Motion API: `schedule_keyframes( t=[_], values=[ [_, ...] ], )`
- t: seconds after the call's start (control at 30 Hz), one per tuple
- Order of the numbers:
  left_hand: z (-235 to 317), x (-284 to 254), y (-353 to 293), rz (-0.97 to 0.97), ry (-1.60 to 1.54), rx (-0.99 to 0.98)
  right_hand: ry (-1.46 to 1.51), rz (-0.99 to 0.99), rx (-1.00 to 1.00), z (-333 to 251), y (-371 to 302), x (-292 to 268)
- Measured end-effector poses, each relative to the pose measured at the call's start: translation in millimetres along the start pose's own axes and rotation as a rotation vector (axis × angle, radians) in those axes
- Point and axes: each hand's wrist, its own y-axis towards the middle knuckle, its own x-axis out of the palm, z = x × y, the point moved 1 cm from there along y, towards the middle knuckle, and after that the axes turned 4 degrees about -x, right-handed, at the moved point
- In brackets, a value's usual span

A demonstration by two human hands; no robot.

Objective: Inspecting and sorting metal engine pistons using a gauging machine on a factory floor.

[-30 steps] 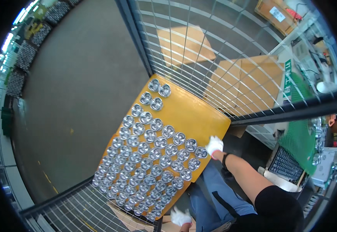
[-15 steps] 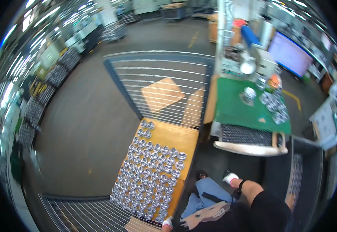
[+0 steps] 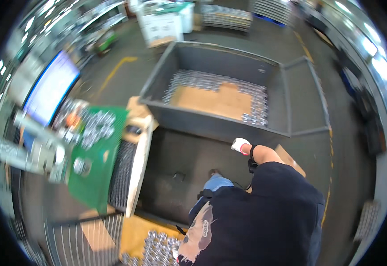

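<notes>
Gloved right hand is hanging near the grey bin, grip indeterminable. Left hand is mostly hiding behind the dark shirt, state unreadable. Metal parts are lying inside the bin; others are running out of frame on a yellow board, this side of the bin.

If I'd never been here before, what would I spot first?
Probably the big grey metal bin at the top middle, with shiny metal parts and brown cardboard inside. Then the glowing screen at the upper left, near a green mat. The right hand, in a white glove, shows just below the bin's near wall.
</notes>
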Motion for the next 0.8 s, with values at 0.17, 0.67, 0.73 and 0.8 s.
schedule_keyframes(
  t=[0.17, 0.67, 0.73, 0.8],
  values=[
    [45, 176, 26, -0.066, 0.430, -0.022, -0.061, -0.511, 0.031, 189, -75, 98],
    [10, 660, -120, -0.613, 1.114, 0.856, 0.642, -0.030, 0.567, 98, -109, 45],
    [2, 679, -152, -0.669, 1.355, 1.055, 0.714, -0.096, 0.608, 94, -101, 37],
    [-1, 694, -186, -0.589, 1.598, 1.323, 0.712, -0.089, 0.623, 95, -90, 37]
  ],
)
